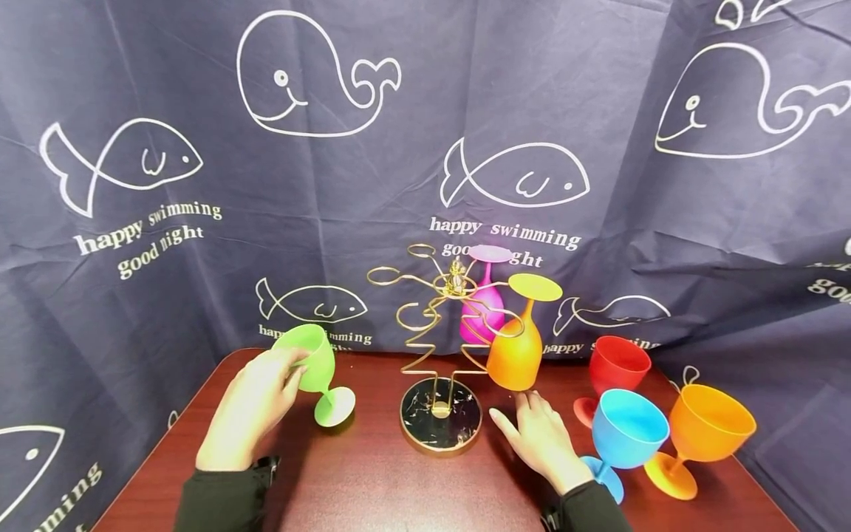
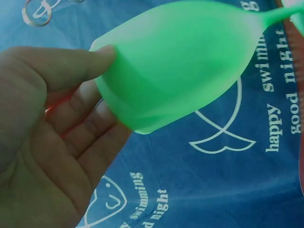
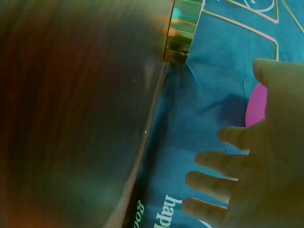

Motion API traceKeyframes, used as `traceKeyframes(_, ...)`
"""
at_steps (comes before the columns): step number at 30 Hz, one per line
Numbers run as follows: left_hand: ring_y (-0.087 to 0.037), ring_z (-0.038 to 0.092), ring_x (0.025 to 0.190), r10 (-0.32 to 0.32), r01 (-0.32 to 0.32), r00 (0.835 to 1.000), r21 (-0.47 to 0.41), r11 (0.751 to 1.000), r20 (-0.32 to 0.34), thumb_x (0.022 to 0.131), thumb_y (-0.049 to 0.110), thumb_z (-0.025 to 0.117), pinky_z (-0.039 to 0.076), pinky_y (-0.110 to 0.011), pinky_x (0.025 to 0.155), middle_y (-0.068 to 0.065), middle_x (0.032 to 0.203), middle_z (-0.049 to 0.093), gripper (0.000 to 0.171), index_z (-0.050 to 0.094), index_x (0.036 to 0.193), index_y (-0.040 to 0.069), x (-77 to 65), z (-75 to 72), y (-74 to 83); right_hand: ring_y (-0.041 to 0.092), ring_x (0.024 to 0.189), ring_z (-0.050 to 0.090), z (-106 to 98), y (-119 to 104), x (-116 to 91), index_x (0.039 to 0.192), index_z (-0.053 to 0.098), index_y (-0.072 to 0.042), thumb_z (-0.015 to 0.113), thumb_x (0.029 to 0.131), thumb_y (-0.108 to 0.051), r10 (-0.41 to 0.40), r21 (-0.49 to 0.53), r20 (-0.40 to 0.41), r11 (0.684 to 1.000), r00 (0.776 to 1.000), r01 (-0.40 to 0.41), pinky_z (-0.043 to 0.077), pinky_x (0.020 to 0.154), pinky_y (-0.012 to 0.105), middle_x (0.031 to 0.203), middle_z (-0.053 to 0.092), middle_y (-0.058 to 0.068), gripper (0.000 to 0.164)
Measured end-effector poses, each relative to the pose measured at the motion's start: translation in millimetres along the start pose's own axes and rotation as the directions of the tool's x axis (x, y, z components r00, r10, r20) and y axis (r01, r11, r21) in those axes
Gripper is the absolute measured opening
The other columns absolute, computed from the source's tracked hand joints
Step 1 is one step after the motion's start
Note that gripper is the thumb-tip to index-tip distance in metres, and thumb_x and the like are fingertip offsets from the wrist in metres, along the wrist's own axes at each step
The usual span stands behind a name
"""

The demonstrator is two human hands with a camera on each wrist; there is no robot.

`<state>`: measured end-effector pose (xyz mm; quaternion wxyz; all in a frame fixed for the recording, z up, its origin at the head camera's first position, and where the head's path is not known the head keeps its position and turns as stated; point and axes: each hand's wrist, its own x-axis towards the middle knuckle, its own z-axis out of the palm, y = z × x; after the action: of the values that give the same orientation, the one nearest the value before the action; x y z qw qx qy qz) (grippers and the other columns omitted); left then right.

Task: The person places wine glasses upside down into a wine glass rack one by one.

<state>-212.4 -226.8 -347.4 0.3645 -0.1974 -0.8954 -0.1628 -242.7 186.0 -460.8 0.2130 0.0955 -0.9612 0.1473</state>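
Observation:
My left hand (image 1: 255, 403) pinches a green plastic goblet (image 1: 318, 363) at its rim, thumb on one side and fingers on the other. The goblet tilts, its mouth toward the hand and its foot low over the table. Right of it stands a gold wire goblet rack (image 1: 441, 408) on a round black marbled base. An orange goblet (image 1: 515, 358) and a magenta goblet (image 1: 484, 314) hang upside down from the rack's right side. Just below the orange one is my right hand (image 1: 540, 436), fingers spread and holding nothing; its palm shows in the right wrist view.
On the right of the reddish-brown table (image 1: 372, 488) stand a red goblet (image 1: 618, 366), a blue goblet (image 1: 628, 432) and another orange goblet (image 1: 711, 425), all upright. A dark blue curtain (image 1: 399, 185) printed with fish and whales hangs behind the table.

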Motion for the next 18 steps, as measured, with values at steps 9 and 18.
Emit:
traceKeyframes(9,-0.017,0.063,0.08,0.01,-0.012,1.0,-0.138,0.99,-0.019,0.073,0.0,0.073,0.048,-0.035,0.069,-0.002,0.089,0.067,0.025,0.068,0.097,0.006,-6.7,-5.9,-4.0,0.038,0.099,0.054,0.0,0.3,-0.6,0.117,0.057,-0.003,0.049,0.088,-0.06,0.0,0.008,0.003,1.0,1.0,0.0,0.041,0.084,0.055,0.11,0.056,0.017,0.065)
traceKeyframes(18,-0.007,0.063,0.082,-0.127,0.168,0.984,-0.405,0.899,0.126,0.083,0.014,0.071,0.045,-0.013,0.073,0.012,0.088,0.066,0.017,0.068,0.1,0.018,-19.6,-1.9,-6.1,0.037,0.103,0.053,0.1,1.0,-0.4,0.119,0.057,-0.003,0.052,0.088,-0.057,0.006,0.016,0.016,1.0,1.0,-0.006,0.04,0.087,0.055,0.113,0.056,0.016,0.062)
